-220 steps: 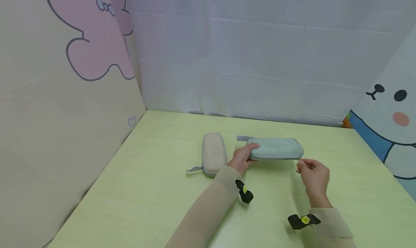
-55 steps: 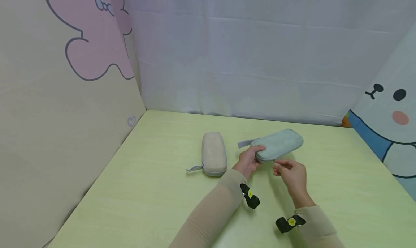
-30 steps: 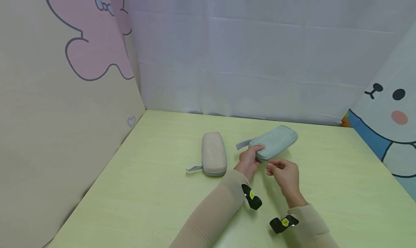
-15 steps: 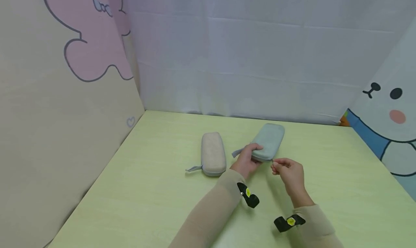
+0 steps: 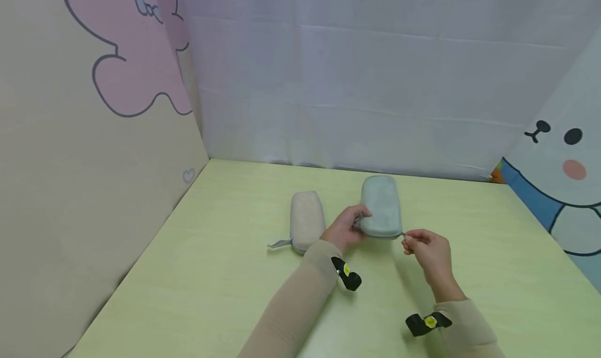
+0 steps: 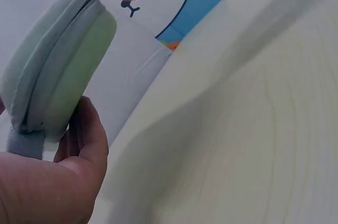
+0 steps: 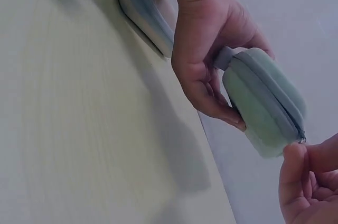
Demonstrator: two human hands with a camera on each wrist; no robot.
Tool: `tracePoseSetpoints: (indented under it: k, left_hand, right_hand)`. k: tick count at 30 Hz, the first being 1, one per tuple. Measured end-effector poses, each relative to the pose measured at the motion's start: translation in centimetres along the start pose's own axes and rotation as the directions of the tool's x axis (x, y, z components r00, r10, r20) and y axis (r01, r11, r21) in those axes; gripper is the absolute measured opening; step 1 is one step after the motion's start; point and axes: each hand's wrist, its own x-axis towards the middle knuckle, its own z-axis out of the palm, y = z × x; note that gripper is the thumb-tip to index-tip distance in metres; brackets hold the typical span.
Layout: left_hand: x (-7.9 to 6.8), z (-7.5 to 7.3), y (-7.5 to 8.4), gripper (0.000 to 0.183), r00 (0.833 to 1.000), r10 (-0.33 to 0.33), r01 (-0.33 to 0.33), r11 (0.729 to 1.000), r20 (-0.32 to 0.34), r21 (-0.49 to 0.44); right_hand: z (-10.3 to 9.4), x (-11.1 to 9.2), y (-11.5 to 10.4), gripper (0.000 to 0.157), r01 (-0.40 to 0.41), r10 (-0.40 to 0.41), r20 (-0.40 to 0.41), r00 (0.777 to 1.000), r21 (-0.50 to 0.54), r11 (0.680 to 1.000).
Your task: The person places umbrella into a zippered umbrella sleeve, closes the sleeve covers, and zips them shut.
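A mint-green zip pencil case is held above the table, its long side pointing away from me. My left hand grips it at the near left corner, thumb on top and fingers underneath. At its near right corner, my right hand pinches the zipper pull between thumb and forefinger. In the left wrist view, the zipper runs as a dark line along the side to the pinched pull. A grey fabric tab sticks out of the case by the left hand. The right hand's other fingers are curled in.
A beige pencil case with a grey strap lies on the pale yellow-green table, just left of the left hand and partly behind that forearm. A pale curtain hangs at the back. Cartoon-printed panels stand at both sides.
The green case has turned from lying crosswise to pointing away from me. The right hand, pinching at its edge throughout, went left, then back right. The beige case stayed put.
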Motion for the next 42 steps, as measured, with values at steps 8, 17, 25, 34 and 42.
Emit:
tracePoseSetpoints:
  k: [8, 17, 25, 34, 42]
  left_hand:
    - [-0.5, -0.6, 1.3, 0.029, 1.000, 0.008, -0.004, 0.948, -0.009, 0.319]
    - [0.1, -1.0, 1.6, 0.032, 0.995, 0.092, -0.081, 0.965, -0.035, 0.248]
    - [0.3, -0.6, 1.1, 0.040, 0.986, 0.158, -0.138, 0.953, -0.057, 0.270]
    - [-0.2, 0.0, 0.5, 0.039, 0.968, 0.180, -0.138, 0.963, -0.172, 0.230]
    - [0.0, 0.4, 0.4, 0.035, 0.956, 0.200, -0.170, 0.974, -0.216, 0.152]
  right_hand:
    - [-0.3, 0.0, 0.3, 0.019, -0.007, 0.007, -0.025, 1.000, -0.012, 1.000]
    - [-0.6, 0.9, 1.5, 0.014, 0.009, -0.009, -0.037, 0.999, 0.019, 1.000]
    - [-1.0, 1.6, 2.0, 0.013, 0.039, -0.038, -0.036, 0.999, 0.019, 0.999]
    - [-0.3, 0.4, 0.5, 0.021, 0.012, -0.022, -0.083, 0.996, -0.114, 0.993]
    - [-0.3, 0.4, 0.4, 0.019, 0.056, -0.070, -0.092, 0.993, -0.145, 0.988]
